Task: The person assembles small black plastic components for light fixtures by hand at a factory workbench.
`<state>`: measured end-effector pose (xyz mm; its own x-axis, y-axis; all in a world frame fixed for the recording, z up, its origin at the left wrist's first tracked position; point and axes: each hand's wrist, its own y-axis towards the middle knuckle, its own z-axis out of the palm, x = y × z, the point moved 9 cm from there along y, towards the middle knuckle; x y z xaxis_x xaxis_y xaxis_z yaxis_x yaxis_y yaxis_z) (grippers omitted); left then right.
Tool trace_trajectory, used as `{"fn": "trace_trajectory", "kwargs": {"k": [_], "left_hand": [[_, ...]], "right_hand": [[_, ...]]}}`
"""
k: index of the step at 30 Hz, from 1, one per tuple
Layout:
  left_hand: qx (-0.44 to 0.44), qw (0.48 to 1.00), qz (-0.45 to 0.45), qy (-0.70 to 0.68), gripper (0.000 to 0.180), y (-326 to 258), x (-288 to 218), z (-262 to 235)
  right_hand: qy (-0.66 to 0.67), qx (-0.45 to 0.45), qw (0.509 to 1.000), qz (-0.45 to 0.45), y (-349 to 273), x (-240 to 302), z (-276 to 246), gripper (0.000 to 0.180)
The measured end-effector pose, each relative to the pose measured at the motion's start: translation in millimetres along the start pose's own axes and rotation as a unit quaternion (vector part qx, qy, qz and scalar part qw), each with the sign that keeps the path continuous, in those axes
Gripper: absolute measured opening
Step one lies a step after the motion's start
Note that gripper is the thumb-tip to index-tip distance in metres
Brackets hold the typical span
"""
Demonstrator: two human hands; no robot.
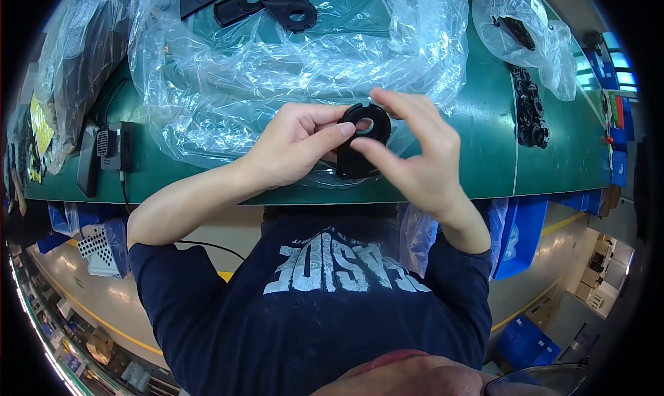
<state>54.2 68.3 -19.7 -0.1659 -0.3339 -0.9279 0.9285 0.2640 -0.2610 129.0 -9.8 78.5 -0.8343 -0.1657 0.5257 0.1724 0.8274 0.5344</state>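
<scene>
My left hand grips a black plastic part by its left side, thumb on top and fingers beneath. The part has a rounded end with a round hole through it and a flatter, squarer end toward me. My right hand is at the part's right side, its thumb and fingers spread apart around the rounded end. Its thumb tip overlaps the part's edge; whether it touches cannot be made out. At the far left of the plastic sheet lie similar black parts, each with a round hole.
Clear plastic sheeting covers much of the green table. A small black device with a cable stands at left, beside a bagged stack. On the right are a row of small black pieces and a plastic bag.
</scene>
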Motion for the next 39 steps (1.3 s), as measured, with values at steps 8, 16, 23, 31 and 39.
{"fn": "trace_trajectory", "kwargs": {"k": [8, 16, 23, 31, 39], "left_hand": [[0.024, 0.996, 0.064, 0.049, 0.030, -3, -12, 8], [0.008, 0.998, 0.027, 0.050, 0.027, -1, -3, 3], [0.032, 0.994, 0.034, 0.104, 0.027, -3, -4, 7], [-0.017, 0.999, 0.015, -0.029, 0.027, 2, -5, -3], [-0.015, 0.994, 0.024, -0.103, 0.036, 3, -10, -8]], "right_hand": [[0.207, 0.125, 0.945, 0.221, -2, -44, 25, 0.017], [0.323, 0.077, 0.901, 0.280, -8, -58, 32, 0.015], [0.305, 0.118, 0.910, 0.256, -10, -51, 36, 0.016], [0.300, 0.083, 0.916, 0.254, -7, -58, 24, 0.029], [0.107, 0.032, 0.986, 0.122, 0, -33, 10, 0.046]]}}
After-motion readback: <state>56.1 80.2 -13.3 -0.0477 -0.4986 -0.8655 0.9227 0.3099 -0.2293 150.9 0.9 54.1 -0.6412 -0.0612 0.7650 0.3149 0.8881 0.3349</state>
